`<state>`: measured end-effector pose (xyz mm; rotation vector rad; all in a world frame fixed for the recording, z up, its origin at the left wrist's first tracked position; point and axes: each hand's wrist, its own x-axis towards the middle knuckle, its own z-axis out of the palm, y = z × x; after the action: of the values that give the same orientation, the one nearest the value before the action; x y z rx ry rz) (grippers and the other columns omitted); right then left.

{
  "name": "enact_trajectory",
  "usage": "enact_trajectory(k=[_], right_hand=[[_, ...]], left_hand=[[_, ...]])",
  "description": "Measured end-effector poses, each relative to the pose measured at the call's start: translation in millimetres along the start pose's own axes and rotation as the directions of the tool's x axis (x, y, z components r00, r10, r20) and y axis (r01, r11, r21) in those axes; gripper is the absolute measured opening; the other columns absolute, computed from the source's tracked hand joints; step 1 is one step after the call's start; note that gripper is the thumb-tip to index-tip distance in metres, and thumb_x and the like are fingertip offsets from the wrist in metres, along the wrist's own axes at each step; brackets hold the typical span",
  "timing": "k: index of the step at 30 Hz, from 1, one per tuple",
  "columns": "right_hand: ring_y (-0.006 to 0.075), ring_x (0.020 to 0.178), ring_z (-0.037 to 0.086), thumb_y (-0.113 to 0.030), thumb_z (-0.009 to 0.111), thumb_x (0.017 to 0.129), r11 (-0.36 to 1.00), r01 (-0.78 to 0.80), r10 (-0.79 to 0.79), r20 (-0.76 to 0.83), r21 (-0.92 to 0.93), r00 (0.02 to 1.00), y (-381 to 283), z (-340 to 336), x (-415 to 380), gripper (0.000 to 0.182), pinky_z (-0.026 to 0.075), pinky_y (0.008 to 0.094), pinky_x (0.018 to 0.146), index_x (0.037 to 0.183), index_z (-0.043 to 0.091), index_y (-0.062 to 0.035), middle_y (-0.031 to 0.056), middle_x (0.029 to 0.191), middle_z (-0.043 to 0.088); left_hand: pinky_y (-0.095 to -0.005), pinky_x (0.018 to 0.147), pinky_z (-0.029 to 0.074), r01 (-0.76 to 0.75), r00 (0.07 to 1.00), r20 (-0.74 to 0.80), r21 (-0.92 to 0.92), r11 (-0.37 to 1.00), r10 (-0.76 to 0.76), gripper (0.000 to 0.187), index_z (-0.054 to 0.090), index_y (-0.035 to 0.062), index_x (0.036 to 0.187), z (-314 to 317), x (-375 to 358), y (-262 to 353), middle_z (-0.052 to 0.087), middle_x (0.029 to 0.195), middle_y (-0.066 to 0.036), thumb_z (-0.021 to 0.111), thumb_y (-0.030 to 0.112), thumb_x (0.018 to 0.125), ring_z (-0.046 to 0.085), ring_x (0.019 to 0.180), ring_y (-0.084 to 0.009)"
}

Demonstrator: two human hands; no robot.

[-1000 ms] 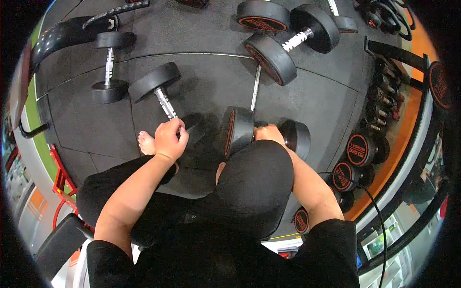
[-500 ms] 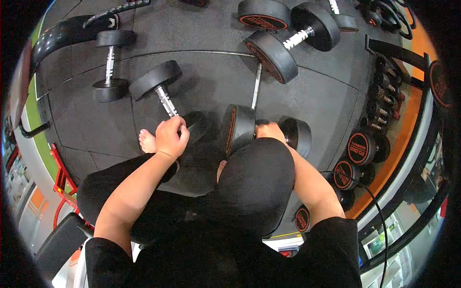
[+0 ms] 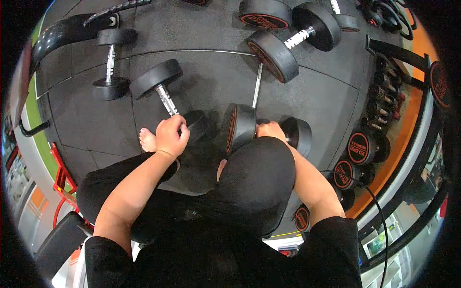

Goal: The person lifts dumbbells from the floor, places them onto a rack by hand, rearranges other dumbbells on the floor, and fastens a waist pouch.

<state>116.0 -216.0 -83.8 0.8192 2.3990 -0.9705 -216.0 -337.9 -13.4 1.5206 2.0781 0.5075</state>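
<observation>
My left hand (image 3: 171,136) is closed at the near end of the chrome handle of a black dumbbell (image 3: 166,101), whose far head lies up and left and whose near head is partly behind the hand. My right hand (image 3: 271,130) is wrapped round the handle of a second black dumbbell (image 3: 241,127), between its two round heads; my knee hides part of that hand. Both dumbbells rest on the dark floor mat, one on each side of my bent knees. A bare foot (image 3: 147,139) shows just left of my left hand.
Another dumbbell (image 3: 110,65) stands at the upper left. A large dumbbell (image 3: 272,56) lies at the upper middle, beside a further black head (image 3: 265,14). A rack of dumbbells (image 3: 361,148) runs along the right, with a black cable (image 3: 379,211). A red metal frame (image 3: 61,177) is at the left.
</observation>
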Motion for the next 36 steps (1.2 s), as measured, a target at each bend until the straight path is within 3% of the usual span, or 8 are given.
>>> enact_trajectory(k=[3,5,11,32,36], right_hand=[[0.0375,0.078,0.071,-0.023,0.06,0.081,0.999,0.002,-0.002,-0.02,0.037,1.0,1,1,0,0.027,0.053,0.048,0.074,0.093,0.071,-0.0022,0.0187,0.08,0.072],[0.0361,0.074,0.073,-0.029,0.059,0.084,1.0,0.015,-0.015,0.037,-0.003,0.999,2,-1,1,0.036,0.055,0.0476,0.074,0.108,0.068,-0.0046,0.0179,0.075,0.071],[0.0349,0.075,0.073,-0.031,0.059,0.084,1.0,-0.003,0.003,0.037,0.013,0.999,1,-2,1,0.036,0.053,0.048,0.083,0.107,0.069,-0.006,0.0172,0.075,0.072],[0.0335,0.073,0.073,-0.03,0.06,0.084,0.999,0.032,-0.032,0.012,-0.002,0.999,4,1,1,0.034,0.053,0.048,0.082,0.108,0.07,-0.0085,0.0158,0.074,0.072],[0.0334,0.073,0.073,-0.031,0.06,0.085,0.999,-0.041,0.041,0.022,-0.002,0.999,2,-1,1,0.033,0.054,0.0468,0.079,0.107,0.07,-0.0087,0.0159,0.075,0.073]], left_hand=[[-0.0426,0.065,0.044,0.0,1.0,0.0,0.001,1.0,0.0,0.006,0.057,0.0079,0.085,1,-1,-2,0.059,0.071,-0.009,0.063,0.008,0.084,0.056,0.065,-0.0306],[-0.0426,0.066,0.044,0.004,1.0,0.0,0.006,1.0,-0.004,0.006,0.057,0.0079,0.085,1,0,-2,0.059,0.071,-0.009,0.063,0.008,0.084,0.056,0.065,-0.0307],[-0.0428,0.067,0.044,0.033,0.999,0.034,0.018,0.999,-0.034,0.006,0.057,0.0089,0.083,-1,0,-1,0.062,0.073,-0.01,0.062,0.01,0.081,0.061,0.071,-0.0334],[-0.0414,0.066,0.043,-0.004,1.0,0.003,0.001,1.0,0.004,0.006,0.057,0.0081,0.083,0,1,0,0.058,0.07,-0.009,0.063,0.009,0.082,0.056,0.065,-0.0296],[-0.0416,0.066,0.044,-0.015,1.0,0.024,0.014,1.0,0.014,0.005,0.058,0.0084,0.083,0,1,2,0.058,0.07,-0.009,0.063,0.009,0.082,0.057,0.066,-0.0304]])
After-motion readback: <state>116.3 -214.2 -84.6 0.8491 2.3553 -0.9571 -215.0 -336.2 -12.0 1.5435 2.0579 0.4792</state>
